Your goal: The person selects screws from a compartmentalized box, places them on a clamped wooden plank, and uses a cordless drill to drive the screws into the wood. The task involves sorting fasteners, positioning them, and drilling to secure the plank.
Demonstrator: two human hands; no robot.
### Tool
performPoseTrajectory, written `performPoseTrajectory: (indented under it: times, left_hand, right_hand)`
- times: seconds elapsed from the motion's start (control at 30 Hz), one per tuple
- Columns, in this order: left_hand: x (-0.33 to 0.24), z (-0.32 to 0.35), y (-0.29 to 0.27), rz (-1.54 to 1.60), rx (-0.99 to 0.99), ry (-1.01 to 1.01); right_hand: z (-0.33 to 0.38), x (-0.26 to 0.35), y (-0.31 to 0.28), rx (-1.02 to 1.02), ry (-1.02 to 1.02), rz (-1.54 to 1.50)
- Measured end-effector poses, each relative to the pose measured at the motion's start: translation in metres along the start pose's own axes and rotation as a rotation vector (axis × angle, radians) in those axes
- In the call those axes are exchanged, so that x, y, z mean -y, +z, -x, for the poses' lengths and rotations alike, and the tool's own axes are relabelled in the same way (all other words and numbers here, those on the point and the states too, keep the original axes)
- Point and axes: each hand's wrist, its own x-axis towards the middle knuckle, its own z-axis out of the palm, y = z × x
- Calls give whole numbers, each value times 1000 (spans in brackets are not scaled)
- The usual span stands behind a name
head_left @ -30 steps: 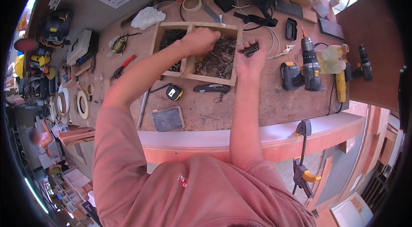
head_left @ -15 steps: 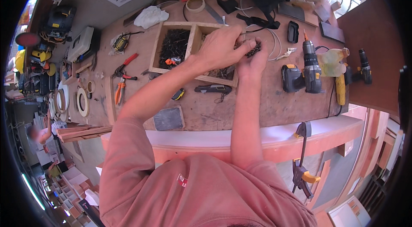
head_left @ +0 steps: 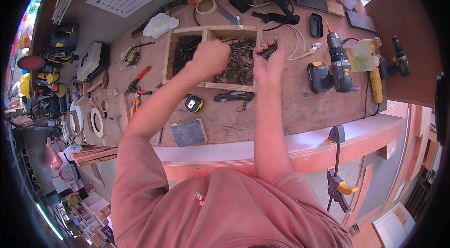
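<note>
Right hand: palm up, right of centre in the upper half of the frame; the right hand (head_left: 272, 66) has its fingers curled around a small bunch of dark screws (head_left: 267, 51).
Held screws: across the palm and finger bases, touching skin, just beside the right end of the box.
Left hand: the left hand (head_left: 211, 58) is above the divider of the wooden box (head_left: 230, 86), upper centre; fingertips hidden behind the knuckles, so cannot tell if apart or together.
Loose pieces: dark pile (head_left: 185, 54) in the left compartment, beyond the left hand; brownish mixed pile (head_left: 242, 62) in the right compartment, between the two hands.
Screw handling (judged): light, stiff, hard to break; likely to roll or slip singly; points may prick. Best hold probably thumb and fingertip across the shank, near the head.
Box handling (judged): rigid, fairly heavy when filled; hold by opposite end walls.
Near box: tape measure (head_left: 193, 103) and knife (head_left: 233, 96), just below it in frame.
</note>
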Motion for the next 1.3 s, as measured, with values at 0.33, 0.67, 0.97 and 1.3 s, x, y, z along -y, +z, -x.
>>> performPoseTrajectory:
  times: [0.33, 0.67, 0.97, 1.3]
  left_hand:
    - [9, -29, 90, -260, 166, 130]
    - [31, -33, 19, 444, 330, 105]
    - [-1, -15, -72, 735, 17, 204]
    - [34, -52, 44, 307, -132, 245]
  right_hand:
    - [-1, 3, -2, -1, 8, -2]
    - [0, 6, -1, -21, 20, 10]
    - [13, 0, 10, 55, 115, 145]
    - [1, -1, -4, 82, -49, 113]
